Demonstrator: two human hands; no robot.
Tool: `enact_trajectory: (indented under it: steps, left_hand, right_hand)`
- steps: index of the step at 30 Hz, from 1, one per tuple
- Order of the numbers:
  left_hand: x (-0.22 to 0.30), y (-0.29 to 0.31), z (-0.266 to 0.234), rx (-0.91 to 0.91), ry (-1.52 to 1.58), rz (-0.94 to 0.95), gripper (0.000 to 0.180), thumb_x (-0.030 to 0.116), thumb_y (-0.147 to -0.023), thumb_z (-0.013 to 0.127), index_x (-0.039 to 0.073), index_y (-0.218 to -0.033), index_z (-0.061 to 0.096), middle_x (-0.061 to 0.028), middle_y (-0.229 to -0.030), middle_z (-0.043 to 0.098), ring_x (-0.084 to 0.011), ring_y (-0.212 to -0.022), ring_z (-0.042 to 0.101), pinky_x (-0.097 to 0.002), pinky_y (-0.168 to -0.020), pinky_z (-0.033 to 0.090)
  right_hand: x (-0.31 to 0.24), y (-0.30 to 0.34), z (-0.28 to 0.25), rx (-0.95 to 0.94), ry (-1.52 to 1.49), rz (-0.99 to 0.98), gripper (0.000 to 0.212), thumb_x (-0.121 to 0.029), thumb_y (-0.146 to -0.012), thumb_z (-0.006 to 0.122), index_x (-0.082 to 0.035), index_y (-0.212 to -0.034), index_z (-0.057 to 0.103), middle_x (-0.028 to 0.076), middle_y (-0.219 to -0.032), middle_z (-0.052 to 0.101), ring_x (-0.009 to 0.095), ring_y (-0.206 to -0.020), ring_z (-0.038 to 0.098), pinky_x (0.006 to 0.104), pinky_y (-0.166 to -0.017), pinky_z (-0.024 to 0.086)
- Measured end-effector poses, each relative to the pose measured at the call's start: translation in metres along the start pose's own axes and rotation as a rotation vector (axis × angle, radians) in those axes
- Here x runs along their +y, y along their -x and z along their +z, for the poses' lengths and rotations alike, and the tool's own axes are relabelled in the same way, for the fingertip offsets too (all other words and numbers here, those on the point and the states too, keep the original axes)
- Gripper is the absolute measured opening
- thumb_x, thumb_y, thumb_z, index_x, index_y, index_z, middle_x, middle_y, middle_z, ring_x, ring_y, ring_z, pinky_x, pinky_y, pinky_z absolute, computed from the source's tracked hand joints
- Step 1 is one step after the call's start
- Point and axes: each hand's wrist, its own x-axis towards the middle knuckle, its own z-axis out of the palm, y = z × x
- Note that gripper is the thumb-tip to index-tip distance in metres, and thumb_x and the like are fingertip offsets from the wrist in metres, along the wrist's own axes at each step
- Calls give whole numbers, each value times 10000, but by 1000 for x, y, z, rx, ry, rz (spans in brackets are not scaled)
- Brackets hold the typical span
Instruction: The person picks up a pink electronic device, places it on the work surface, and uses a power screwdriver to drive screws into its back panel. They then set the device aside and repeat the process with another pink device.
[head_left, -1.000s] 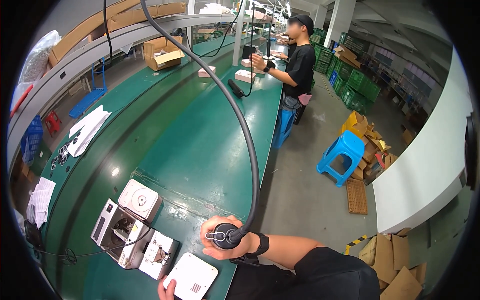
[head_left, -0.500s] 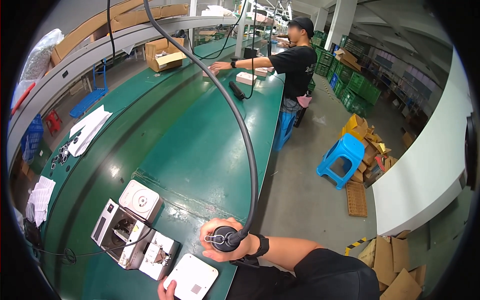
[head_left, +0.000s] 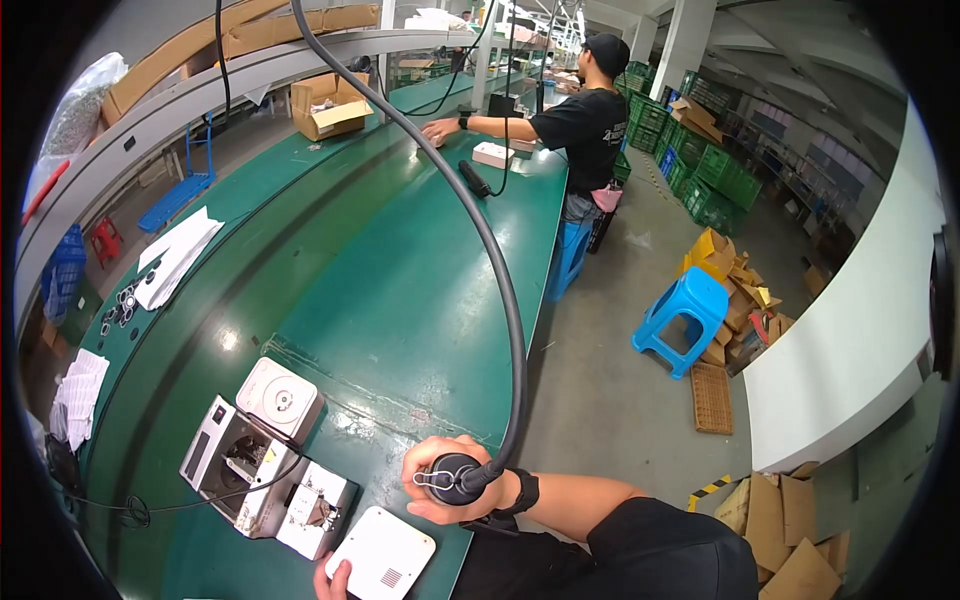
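Observation:
Wrapped around a black corded electric screwdriver (head_left: 452, 480), my right hand (head_left: 425, 495) is closed and seen from above. The thick black cable arches up from the tool's top; its tip is hidden beneath. To its lower left, my left hand (head_left: 335, 578) grips the left edge of a white square plastic housing (head_left: 385, 550) with rounded corners and a small grille, thumb on top. Beside that housing stands a white-and-black screw feeder machine (head_left: 235, 475) with an open top. A second white housing (head_left: 280, 398) with a round centre lies behind the feeder.
The green workbench (head_left: 370, 270) runs away from me. A co-worker (head_left: 590, 120) in black reaches over its far end, near a pale box (head_left: 492, 154) and a hanging black screwdriver (head_left: 473, 178). A blue stool (head_left: 685, 310) and cardboard pile (head_left: 740, 290) stand on the right floor.
The cable has swung slightly right, and my right hand has shifted a little with the screwdriver. The co-worker's head has turned away; the pale piece by their outstretched hand no longer shows.

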Motion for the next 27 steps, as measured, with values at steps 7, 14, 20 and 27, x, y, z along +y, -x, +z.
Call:
enact_trajectory:
  steps: [7,14,20,27]
  left_hand:
    - [0,2,0,-2,8,-15,954,259,-543,947,86,-1370,506,-263,-1357,460,-452,-1227,473,-493,-1021,415]
    - [-10,6,-2,-7,50,52,955,273,-558,942,89,-1381,494,-260,-1373,445,-444,-1243,457,-490,-1034,410]
    - [-9,8,-3,-10,76,35,931,260,-575,935,93,-1378,495,-260,-1368,443,-433,-1236,467,-481,-1029,415]
    - [-2,3,-3,-14,93,20,916,280,-583,921,81,-1368,493,-253,-1371,438,-429,-1247,459,-483,-1038,401]
  right_hand:
    - [-4,-6,3,-27,10,-5,325,15,-757,755,-27,-1015,563,23,-744,614,104,-618,568,257,-573,449]
    - [14,-2,8,-28,-96,343,308,25,-784,742,-21,-1034,570,6,-759,604,67,-665,541,240,-618,446]
    - [6,-7,12,-4,-70,390,330,-5,-780,763,-16,-1056,582,9,-780,609,74,-670,544,242,-629,453]
    - [-7,-5,30,-105,210,178,345,-96,-770,778,-22,-1061,608,37,-755,612,100,-637,572,245,-636,474]
